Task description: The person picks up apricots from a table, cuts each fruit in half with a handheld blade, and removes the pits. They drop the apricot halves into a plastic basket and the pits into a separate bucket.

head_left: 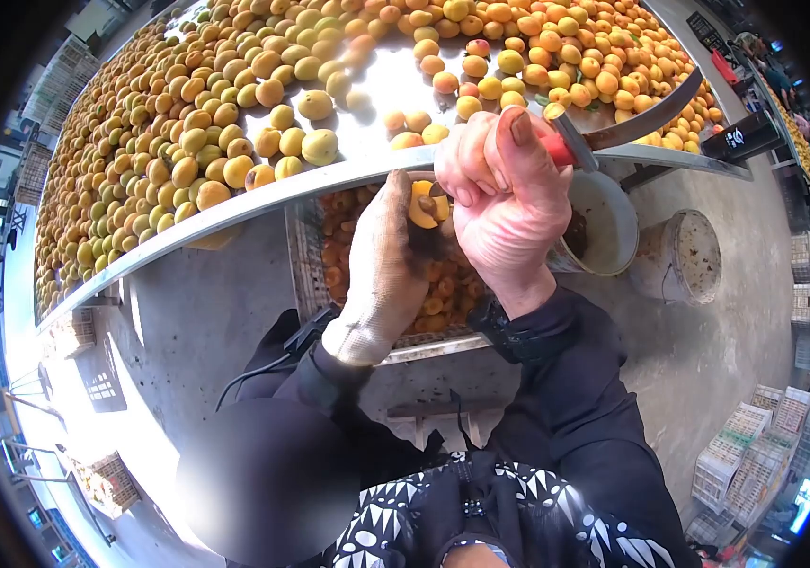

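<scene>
My left hand [381, 270], in a pale glove with dark-stained fingers, is closed on a cut apricot [421, 206]. Orange flesh and a brown pit show in the cut fruit. Close beside it, my bare right hand [509, 194] is closed round the red handle of a knife [646, 121]. Its dark curved blade points up and to the right, away from the fruit. Below both hands stands a crate [306, 256] of split apricots [438, 289], partly hidden by my hands and wrists.
A metal-edged table [263, 197] heaped with whole apricots [225, 114] spreads ahead. To the right of the crate are a white bucket [618, 232] and a second, dirty bucket [694, 256]. Stacked crates [750, 450] stand at the lower right.
</scene>
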`<action>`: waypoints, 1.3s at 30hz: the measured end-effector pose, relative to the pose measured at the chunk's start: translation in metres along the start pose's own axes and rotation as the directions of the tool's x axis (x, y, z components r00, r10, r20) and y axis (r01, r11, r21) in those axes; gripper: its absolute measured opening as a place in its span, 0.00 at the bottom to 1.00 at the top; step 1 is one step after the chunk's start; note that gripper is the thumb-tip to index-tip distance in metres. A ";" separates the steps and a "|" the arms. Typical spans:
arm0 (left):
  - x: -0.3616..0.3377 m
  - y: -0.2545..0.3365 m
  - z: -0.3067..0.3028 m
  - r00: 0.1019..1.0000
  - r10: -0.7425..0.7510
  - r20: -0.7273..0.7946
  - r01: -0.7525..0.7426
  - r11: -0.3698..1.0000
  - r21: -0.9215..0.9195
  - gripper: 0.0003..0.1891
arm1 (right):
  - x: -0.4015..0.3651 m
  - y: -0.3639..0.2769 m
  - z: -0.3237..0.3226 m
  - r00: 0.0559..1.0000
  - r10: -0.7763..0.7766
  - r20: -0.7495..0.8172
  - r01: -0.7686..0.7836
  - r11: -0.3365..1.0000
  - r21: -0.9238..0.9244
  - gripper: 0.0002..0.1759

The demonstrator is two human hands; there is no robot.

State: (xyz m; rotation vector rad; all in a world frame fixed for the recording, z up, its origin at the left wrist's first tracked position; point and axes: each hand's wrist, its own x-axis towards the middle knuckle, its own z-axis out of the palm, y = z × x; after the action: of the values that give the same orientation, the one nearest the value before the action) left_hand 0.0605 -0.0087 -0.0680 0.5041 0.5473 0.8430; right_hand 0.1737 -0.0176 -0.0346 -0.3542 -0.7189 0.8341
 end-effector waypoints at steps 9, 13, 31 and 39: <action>0.001 -0.014 -0.018 0.899 0.401 0.175 -0.369 0.483 0.794 0.17 | -0.011 0.018 0.004 0.998 -0.024 -0.052 0.015 0.984 -0.177 0.18; -0.004 -0.013 -0.008 0.972 0.217 -0.093 -0.187 0.948 0.256 0.18 | -0.007 0.022 0.004 0.995 0.026 -0.100 -0.025 1.000 0.020 0.21; 0.001 -0.019 -0.014 0.706 0.708 -0.007 -0.490 0.496 0.717 0.18 | -0.005 0.046 0.007 0.983 0.117 -0.145 -0.099 0.987 0.127 0.24; 0.013 -0.014 -0.020 0.773 0.599 -0.209 -0.314 0.648 0.695 0.16 | -0.001 0.047 -0.002 0.926 0.292 -0.239 -0.247 0.948 0.203 0.32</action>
State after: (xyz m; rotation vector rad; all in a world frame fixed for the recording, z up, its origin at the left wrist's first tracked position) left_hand 0.0623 -0.0022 -0.0948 1.1359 1.1609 1.2947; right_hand 0.1484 0.0115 -0.0621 -0.4085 -0.3471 1.0786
